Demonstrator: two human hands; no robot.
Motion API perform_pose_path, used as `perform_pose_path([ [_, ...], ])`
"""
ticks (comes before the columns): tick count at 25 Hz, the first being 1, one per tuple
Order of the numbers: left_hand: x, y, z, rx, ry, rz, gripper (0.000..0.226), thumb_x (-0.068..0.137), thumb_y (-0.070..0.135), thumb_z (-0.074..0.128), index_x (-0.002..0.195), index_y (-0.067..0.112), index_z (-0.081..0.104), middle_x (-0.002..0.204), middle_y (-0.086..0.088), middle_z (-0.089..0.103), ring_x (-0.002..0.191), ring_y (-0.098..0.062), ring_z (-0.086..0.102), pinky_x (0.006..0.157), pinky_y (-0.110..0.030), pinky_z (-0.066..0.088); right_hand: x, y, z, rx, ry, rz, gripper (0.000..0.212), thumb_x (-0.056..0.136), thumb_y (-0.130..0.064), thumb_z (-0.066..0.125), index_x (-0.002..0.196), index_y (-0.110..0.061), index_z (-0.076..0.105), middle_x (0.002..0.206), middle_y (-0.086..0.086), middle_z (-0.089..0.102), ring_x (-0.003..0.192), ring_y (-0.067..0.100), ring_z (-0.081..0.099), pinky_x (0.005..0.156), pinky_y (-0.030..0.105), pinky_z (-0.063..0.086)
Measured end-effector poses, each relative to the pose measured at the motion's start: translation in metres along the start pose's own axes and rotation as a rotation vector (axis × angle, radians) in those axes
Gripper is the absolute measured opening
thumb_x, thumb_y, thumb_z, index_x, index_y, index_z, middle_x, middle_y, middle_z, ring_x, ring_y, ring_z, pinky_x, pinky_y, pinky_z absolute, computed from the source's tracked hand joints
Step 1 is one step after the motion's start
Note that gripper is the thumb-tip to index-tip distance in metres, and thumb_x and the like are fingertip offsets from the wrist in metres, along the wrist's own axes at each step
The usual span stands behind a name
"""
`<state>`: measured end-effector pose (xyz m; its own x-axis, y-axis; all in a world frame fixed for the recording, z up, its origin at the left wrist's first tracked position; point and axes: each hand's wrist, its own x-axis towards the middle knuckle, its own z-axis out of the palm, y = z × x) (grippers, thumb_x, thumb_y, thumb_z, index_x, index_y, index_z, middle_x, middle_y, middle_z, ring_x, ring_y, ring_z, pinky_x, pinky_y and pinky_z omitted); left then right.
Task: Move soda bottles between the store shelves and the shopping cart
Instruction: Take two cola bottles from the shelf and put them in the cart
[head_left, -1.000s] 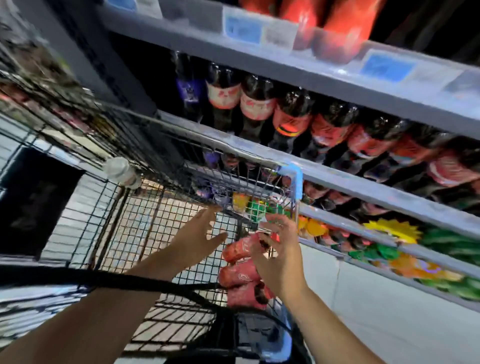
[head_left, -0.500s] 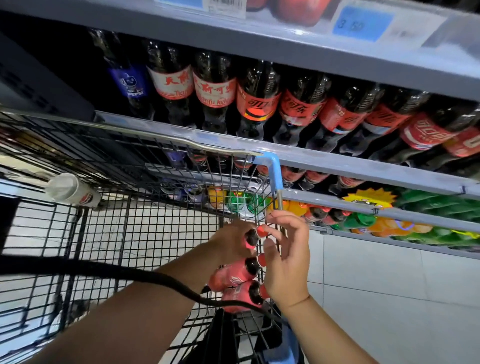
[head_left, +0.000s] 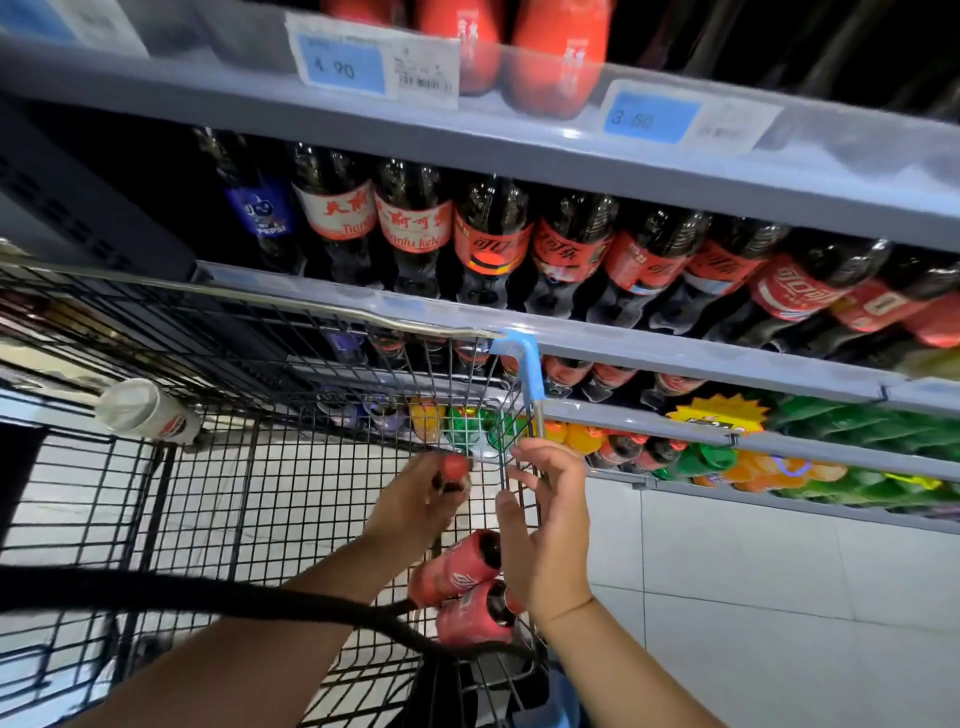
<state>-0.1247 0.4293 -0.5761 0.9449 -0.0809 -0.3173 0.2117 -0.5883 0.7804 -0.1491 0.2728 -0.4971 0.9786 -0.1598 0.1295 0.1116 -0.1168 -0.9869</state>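
Beside store shelves (head_left: 675, 358), left hand (head_left: 415, 501) has lifted its gripped bottle (head_left: 456, 466); right hand (head_left: 550, 535) spread loose.

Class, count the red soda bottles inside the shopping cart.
3: one bottle in the left hand; a second bottle lying against the cart's right wall; a third bottle beside it. The arms may hide more.

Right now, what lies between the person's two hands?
Head view: only the black wire shopping cart mesh, between the left hand gripping a red-capped dark soda bottle and the right hand.
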Motion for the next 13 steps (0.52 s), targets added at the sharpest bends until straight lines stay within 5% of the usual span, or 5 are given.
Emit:
perform_pose_path([
  [3,-0.018,0.022,-0.038,-0.182,0.077,0.111,0.031,0.086,0.032,0.068,0.106,0.054,0.058,0.105,0.021,0.058,0.09,-0.005,0.063,0.063,-0.016,0.054,-0.003,-0.005,-0.001,-0.087,-0.103,0.04,0.047,0.082,-0.016,0.066,0.126,-0.015,0.049,0.132,-0.011,0.049,0.127,0.015,0.052,0.106,0.036,0.049],
  [6,-0.033,0.061,-0.078,-0.281,0.044,0.193,0.023,0.086,0.046,0.068,0.109,0.042,0.064,0.112,-0.002,0.058,0.091,-0.011,0.065,0.07,-0.023,0.055,0.0,-0.022,-0.001,-0.369,-0.304,0.1,0.077,0.082,-0.025,0.078,0.146,-0.008,0.039,0.147,0.001,0.045,0.141,0.016,0.041,0.118,0.036,0.036],
  [10,-0.062,0.108,-0.119,-0.275,0.046,0.288,0.041,0.086,0.031,0.071,0.121,0.052,0.061,0.118,0.015,0.06,0.116,-0.009,0.061,0.089,-0.027,0.054,0.005,-0.064,0.0,-0.34,-0.534,0.119,0.084,0.074,-0.042,0.081,0.135,-0.064,0.029,0.136,-0.042,0.045,0.127,-0.016,0.044,0.104,0.007,0.037],
  [13,-0.085,0.142,-0.128,-0.413,-0.038,0.329,0.047,0.086,0.021,0.073,0.122,0.05,0.063,0.122,0.014,0.063,0.12,-0.01,0.061,0.086,-0.025,0.057,0.011,-0.088,-0.005,-0.27,-0.495,0.104,0.081,0.07,-0.04,0.085,0.129,-0.068,0.037,0.124,-0.042,0.054,0.112,-0.018,0.055,0.089,0.002,0.043],
])
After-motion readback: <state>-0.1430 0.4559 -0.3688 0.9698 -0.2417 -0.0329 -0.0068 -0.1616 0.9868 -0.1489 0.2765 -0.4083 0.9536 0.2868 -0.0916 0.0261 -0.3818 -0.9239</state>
